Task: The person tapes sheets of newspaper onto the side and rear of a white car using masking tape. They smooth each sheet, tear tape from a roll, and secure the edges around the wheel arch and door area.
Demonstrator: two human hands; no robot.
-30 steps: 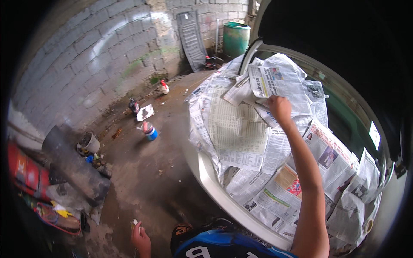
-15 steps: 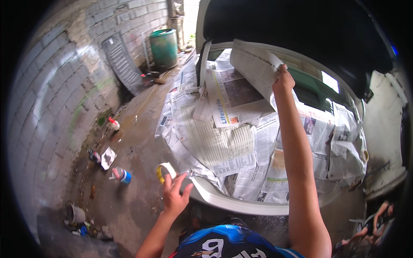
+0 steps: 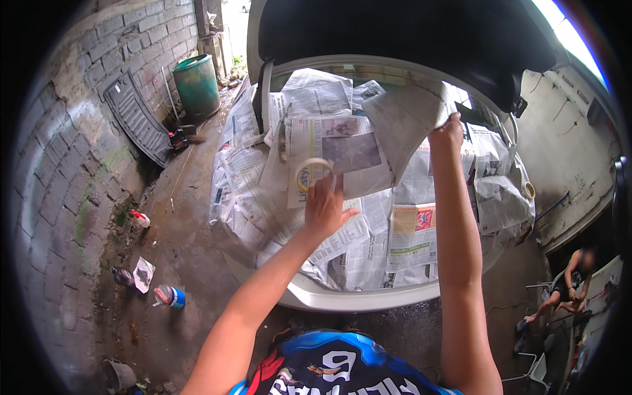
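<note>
My left hand (image 3: 322, 209) holds a roll of masking tape (image 3: 316, 161) in its fingertips, above the newspapers. My right hand (image 3: 447, 133) grips the upper right corner of a lifted newspaper sheet (image 3: 405, 118), whose lower part hangs toward the car. Under both hands, overlapping newspapers (image 3: 378, 253) cover the car's rear opening. A white bumper (image 3: 365, 299) curves along the near side, and the raised trunk lid (image 3: 395, 29) shows its black underside at the far side. At the right edge of the papers sits another tape roll (image 3: 529, 190).
Left of the car, a labelled plastic bottle (image 3: 170, 296), a red-capped bottle (image 3: 139, 218) and a white sheet (image 3: 143, 274) are on the floor. A ridged panel (image 3: 137, 118) leans on the block wall near a green drum (image 3: 197, 85). Another person (image 3: 573, 283) sits at lower right.
My left hand has carried the tape roll from beside the bumper up and right, over the newspapers. My right hand still holds the sheet, which now hangs lower. The view has shifted.
</note>
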